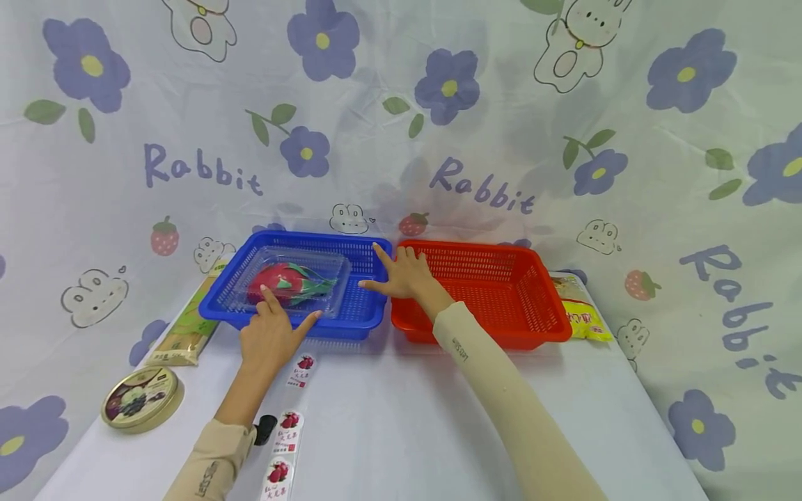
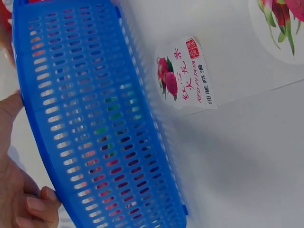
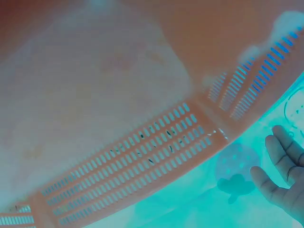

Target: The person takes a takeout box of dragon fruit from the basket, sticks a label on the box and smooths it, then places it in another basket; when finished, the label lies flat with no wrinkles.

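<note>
A red dragon fruit with green leaf tips lies inside a clear plastic box in the blue basket. My left hand reaches over the basket's front rim, its index finger straight and overlapping the box, the thumb spread to the right. In the left wrist view, the left fingertips and thumb show by the blue rim. My right hand is spread above the place where the blue basket and the red basket meet, holding nothing. Its fingers show beyond the red rim in the right wrist view.
A strip of dragon fruit stickers lies in front, with a single sticker nearer the blue basket. A round gold tin and a long packet are on the left. A yellow snack bag is behind the red basket's right side.
</note>
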`<state>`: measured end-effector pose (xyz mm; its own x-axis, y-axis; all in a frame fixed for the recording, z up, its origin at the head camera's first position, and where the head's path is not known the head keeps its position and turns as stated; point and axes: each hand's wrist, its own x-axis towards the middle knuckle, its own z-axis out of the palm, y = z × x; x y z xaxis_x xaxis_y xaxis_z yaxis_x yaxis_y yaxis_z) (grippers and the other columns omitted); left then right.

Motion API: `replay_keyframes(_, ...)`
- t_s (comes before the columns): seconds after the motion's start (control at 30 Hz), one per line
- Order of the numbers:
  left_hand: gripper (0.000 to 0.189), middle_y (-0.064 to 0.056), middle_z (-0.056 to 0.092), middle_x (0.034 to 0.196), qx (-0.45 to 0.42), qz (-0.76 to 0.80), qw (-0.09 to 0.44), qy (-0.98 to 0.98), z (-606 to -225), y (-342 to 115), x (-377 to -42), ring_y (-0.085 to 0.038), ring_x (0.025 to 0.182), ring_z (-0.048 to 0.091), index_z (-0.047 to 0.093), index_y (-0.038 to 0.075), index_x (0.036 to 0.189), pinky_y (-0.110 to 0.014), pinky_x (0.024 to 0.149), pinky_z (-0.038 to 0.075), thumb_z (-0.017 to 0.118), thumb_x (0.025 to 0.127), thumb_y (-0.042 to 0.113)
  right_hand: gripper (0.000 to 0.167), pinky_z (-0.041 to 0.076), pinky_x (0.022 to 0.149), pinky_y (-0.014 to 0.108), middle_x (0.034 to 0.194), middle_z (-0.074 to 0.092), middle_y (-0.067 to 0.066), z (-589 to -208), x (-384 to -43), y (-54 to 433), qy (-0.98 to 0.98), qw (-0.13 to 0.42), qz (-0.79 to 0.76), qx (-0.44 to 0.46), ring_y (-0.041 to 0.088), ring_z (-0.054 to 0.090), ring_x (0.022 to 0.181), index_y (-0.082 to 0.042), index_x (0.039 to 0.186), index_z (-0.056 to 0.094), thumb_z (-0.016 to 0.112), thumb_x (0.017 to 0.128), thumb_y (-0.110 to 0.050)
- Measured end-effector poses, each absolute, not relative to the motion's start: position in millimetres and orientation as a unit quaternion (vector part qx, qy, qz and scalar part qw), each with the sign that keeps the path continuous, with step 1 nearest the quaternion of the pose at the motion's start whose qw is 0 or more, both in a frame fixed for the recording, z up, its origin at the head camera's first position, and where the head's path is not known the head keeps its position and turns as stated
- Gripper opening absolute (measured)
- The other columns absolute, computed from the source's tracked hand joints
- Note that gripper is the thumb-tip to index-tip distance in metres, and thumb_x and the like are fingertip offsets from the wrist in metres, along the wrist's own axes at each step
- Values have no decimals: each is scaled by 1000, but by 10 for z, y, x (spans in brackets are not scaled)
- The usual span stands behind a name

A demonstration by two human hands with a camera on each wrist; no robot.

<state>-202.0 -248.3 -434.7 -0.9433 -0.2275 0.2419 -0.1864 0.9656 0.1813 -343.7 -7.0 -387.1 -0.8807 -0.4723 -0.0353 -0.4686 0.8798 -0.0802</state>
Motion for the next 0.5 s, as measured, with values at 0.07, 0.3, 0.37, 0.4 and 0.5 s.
replay_keyframes(0.07, 120, -34, 47, 99, 110, -77, 127, -983, -4345, -2482, -2015, -33, 60, 50, 5, -19, 150, -39, 44, 41, 44, 89, 77, 98, 22, 117, 62, 154, 32, 20, -3853, -3427, -97, 968, 30, -34, -248, 39, 31, 141, -33, 160, 4, 37, 83, -84)
replay_keyframes(0.3, 120, -37, 49, 104, 123, -76, 121, -982, -4343, -2478, -1969, -37, 64, 53, 3, -19, 149, -45, 48, 46, 45, 90, 75, 98, 23, 116, 62, 158, 28, 21, -3832, -3424, -181, 966, 26, -18, -255, 40, 30, 143, -34, 160, 2, 35, 83, -85)
replay_keyframes(0.37, 120, -37, 48, 103, 125, -77, 118, -982, -4345, -2473, -1956, -36, 64, 53, 1, -19, 149, -45, 48, 46, 45, 90, 75, 98, 25, 115, 61, 157, 29, 20, -3828, -3428, -191, 967, 22, -12, -252, 39, 30, 142, -35, 160, 3, 35, 83, -85)
replay_keyframes(0.4, 120, -36, 48, 103, 125, -77, 117, -982, -4345, -2468, -1948, -37, 64, 53, 1, -19, 149, -44, 48, 45, 45, 90, 75, 98, 25, 115, 61, 157, 29, 20, -3826, -3430, -194, 968, 20, -11, -251, 39, 30, 142, -35, 160, 3, 36, 83, -85)
replay_keyframes(0.5, 119, -37, 48, 102, 127, -76, 115, -982, -4351, -2457, -1931, -38, 64, 54, 1, -20, 149, -45, 48, 46, 45, 91, 74, 98, 27, 115, 60, 157, 29, 20, -3809, -3432, -207, 968, 21, -7, -250, 38, 30, 142, -34, 160, 4, 36, 83, -85)
